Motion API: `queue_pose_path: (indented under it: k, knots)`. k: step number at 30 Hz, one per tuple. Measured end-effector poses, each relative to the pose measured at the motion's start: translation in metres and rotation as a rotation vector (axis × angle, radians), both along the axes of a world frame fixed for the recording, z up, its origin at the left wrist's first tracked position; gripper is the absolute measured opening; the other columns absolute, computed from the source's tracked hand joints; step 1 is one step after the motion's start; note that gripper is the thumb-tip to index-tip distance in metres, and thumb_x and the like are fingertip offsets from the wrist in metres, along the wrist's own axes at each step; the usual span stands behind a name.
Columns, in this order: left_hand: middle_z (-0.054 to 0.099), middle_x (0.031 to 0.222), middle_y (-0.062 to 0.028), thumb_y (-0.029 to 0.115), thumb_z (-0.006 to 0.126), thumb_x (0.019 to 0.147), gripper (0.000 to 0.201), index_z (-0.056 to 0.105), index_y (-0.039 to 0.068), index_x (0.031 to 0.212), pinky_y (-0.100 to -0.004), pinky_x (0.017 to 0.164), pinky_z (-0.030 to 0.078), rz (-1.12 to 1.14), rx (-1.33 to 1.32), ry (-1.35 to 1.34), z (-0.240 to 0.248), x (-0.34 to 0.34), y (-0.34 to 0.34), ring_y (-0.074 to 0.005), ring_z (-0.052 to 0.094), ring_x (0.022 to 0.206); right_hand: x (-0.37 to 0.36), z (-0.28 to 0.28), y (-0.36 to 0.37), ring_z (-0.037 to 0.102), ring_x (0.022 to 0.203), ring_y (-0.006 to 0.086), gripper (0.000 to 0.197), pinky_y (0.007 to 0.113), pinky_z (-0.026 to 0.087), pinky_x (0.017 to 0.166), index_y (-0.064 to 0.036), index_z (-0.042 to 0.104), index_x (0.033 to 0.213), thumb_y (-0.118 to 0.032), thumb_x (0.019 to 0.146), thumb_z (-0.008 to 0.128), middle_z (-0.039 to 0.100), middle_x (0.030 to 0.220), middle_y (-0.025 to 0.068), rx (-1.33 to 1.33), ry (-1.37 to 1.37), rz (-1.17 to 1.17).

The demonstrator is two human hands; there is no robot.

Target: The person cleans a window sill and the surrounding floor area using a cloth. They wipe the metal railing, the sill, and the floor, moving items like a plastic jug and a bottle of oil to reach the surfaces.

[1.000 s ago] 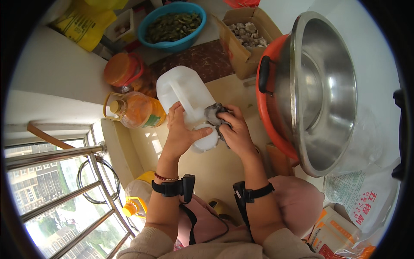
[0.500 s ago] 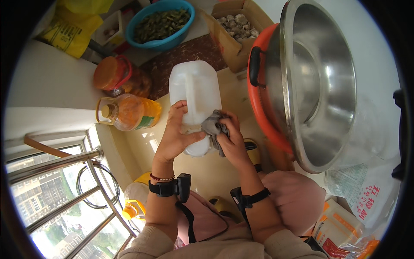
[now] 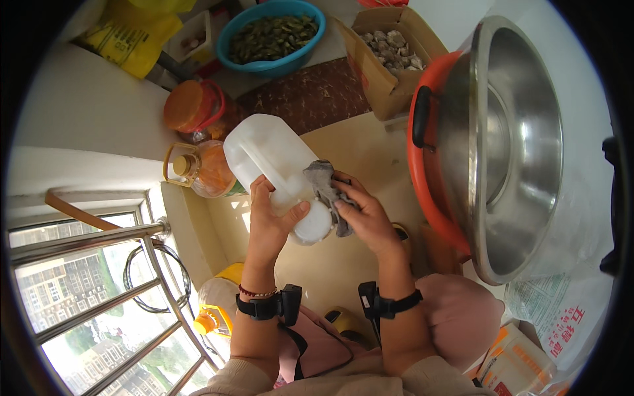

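A translucent white plastic jug (image 3: 267, 148) with a moulded handle is held up in front of me, its round white cap (image 3: 313, 222) toward me. My left hand (image 3: 269, 214) grips the jug by its handle, thumb lying near the cap. In my right hand (image 3: 370, 214) a crumpled grey cloth (image 3: 325, 191) is bunched between thumb and fingers. The cloth presses against the jug's side beside the cap. The jug's underside faces away and is hidden.
Left of the jug stand a bottle of orange-yellow oil (image 3: 214, 168) and a red-lidded jar (image 3: 191, 109). Farther back are a blue basin (image 3: 238, 43) of green pods and a carton (image 3: 380, 92) of garlic. A steel basin (image 3: 522, 165) leans at right against an orange-red one (image 3: 429, 185).
The jug has tilted, its far end swinging left. Both hands have shifted a little right with it, and the cloth has stayed against its side. The whole view has also moved slightly.
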State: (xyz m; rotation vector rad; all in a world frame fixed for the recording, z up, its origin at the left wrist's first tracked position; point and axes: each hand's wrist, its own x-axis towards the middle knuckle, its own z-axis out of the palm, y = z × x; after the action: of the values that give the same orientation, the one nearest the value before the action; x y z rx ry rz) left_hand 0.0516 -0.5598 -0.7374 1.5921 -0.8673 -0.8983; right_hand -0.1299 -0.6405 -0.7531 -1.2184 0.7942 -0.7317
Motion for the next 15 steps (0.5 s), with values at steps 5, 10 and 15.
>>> queue_pose_path:
  k: [5, 10, 15]
  knots:
    - [0.044, 0.134, -0.012, 0.017, 0.086, 0.077, 0.058, 0.057, -0.002, 0.124, -0.0388, 0.104, 0.044, -0.033, 0.014, 0.038, 0.003, 0.004, 0.002, -0.0264, 0.048, 0.122, 0.04, -0.022, -0.049, 0.061, 0.119, 0.0218, 0.032, 0.031, 0.048, 0.1, 0.0023, 0.062, 0.129, -0.007, 0.099, 0.058, 0.058, 0.139, 0.0132, -0.281, 0.137, 0.146]
    - [0.044, 0.135, -0.0122, 0.017, 0.085, 0.077, 0.059, 0.056, -0.001, 0.125, -0.0393, 0.105, 0.043, -0.045, -0.014, -0.018, 0.003, 0.003, 0.002, -0.0267, 0.048, 0.123, 0.063, -0.05, -0.093, 0.064, 0.105, 0.0168, 0.036, 0.029, 0.051, 0.091, -0.0009, 0.066, 0.125, -0.027, 0.104, 0.054, 0.068, 0.121, 0.0111, 0.382, -0.046, 0.242]
    - [0.043, 0.135, -0.0115, 0.015, 0.084, 0.077, 0.059, 0.056, -0.001, 0.126, -0.0394, 0.106, 0.042, -0.013, 0.0, 0.042, 0.0, 0.002, 0.0, -0.026, 0.046, 0.125, 0.012, -0.13, -0.061, 0.065, 0.091, 0.0133, 0.058, 0.03, 0.052, 0.077, 0.0012, 0.064, 0.129, -0.047, 0.1, 0.052, 0.07, 0.109, 0.0071, 0.486, 0.387, 0.27]
